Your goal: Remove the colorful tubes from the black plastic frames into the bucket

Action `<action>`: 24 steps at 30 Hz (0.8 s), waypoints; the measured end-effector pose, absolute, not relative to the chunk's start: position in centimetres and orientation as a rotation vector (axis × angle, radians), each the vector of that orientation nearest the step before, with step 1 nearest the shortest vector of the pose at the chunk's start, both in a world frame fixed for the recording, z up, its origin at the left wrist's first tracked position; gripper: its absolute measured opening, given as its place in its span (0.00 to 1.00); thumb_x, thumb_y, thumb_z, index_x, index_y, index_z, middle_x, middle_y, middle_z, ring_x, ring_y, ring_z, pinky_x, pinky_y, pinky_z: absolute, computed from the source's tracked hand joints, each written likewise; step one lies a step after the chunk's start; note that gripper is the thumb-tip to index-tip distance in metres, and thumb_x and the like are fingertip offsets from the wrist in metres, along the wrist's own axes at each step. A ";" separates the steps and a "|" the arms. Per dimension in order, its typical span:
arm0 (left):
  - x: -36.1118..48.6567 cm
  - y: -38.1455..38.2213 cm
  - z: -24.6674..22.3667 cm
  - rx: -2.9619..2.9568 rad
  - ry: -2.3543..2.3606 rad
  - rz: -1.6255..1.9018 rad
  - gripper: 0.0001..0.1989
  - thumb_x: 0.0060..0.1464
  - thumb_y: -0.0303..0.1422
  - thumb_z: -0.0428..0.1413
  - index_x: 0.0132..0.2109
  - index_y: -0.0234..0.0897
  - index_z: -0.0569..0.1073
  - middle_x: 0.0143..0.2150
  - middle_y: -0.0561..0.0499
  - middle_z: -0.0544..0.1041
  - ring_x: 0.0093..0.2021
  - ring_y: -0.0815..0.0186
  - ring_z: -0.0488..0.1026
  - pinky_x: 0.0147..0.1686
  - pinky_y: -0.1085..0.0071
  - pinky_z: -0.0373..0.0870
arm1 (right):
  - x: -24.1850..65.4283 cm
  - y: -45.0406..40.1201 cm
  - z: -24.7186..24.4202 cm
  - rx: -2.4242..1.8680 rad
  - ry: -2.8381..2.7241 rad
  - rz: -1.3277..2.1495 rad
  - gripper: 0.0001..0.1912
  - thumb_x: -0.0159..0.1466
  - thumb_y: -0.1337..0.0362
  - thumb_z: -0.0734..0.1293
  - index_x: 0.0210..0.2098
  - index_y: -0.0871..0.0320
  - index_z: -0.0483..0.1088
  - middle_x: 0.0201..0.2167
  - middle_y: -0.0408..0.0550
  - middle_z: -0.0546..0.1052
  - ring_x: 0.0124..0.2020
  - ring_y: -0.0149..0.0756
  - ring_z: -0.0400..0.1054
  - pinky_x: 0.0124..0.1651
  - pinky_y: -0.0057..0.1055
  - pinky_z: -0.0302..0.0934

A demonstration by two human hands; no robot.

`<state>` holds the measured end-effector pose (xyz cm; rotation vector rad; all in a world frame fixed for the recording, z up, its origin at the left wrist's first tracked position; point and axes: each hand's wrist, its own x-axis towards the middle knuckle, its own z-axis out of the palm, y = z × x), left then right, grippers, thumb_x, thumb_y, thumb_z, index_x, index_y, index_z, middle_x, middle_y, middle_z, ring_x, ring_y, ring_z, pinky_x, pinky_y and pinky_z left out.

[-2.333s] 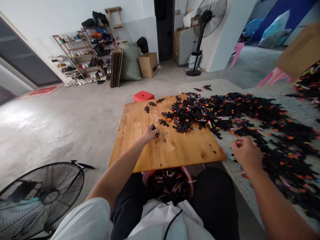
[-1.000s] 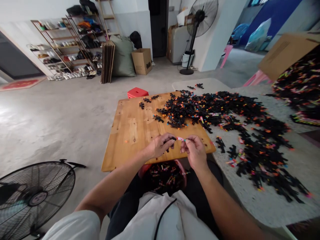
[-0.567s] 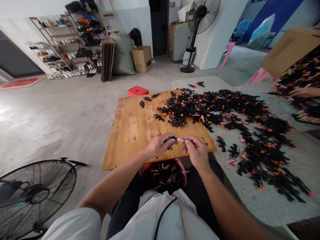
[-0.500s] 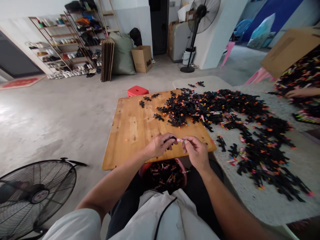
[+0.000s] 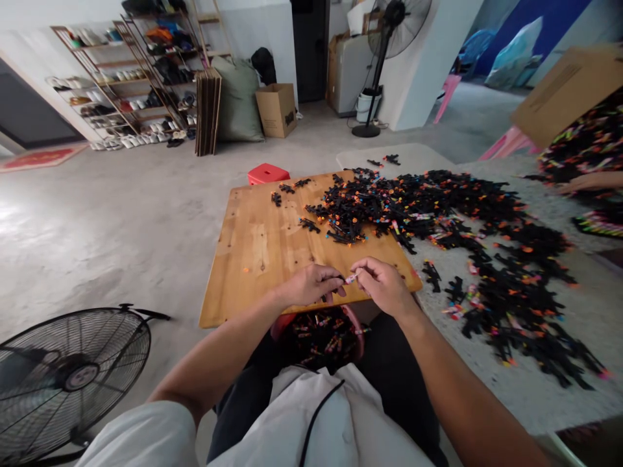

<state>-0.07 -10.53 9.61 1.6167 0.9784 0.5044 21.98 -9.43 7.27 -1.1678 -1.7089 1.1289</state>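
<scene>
Over the near edge of the wooden board point(image 5: 248, 240), my left hand point(image 5: 314, 284) is closed around a small black toy gun, mostly hidden by the fingers. A pink and white piece point(image 5: 351, 278) shows between the two hands, at the end of the black toy. My right hand point(image 5: 382, 285) pinches that piece from the right. Below the hands, between my legs, a reddish tub point(image 5: 361, 347) holds black toys with colourful parts. A large pile of black toy guns with orange tips point(image 5: 360, 201) lies beyond my hands, spreading to the right.
More black toys point(image 5: 525, 285) cover the grey stone-like table point(image 5: 467, 350) at the right. Another person's hand point(image 5: 591, 182) is by a heap at the far right. A floor fan point(image 5: 73, 376) stands left, a red stool point(image 5: 267, 173) behind the board.
The piece between my hands is tilted more, and my right hand has turned slightly with its fingers a little higher. The view has shifted slightly.
</scene>
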 end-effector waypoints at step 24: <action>-1.9 -10.1 6.9 1.871 0.958 0.113 0.19 0.63 0.47 0.57 0.35 0.35 0.81 0.27 0.53 0.78 0.28 0.68 0.75 0.27 0.77 0.64 | 22.8 -10.5 3.7 -1.152 -1.876 1.450 0.18 0.70 0.50 0.64 0.41 0.57 0.77 0.24 0.42 0.77 0.22 0.32 0.66 0.27 0.27 0.58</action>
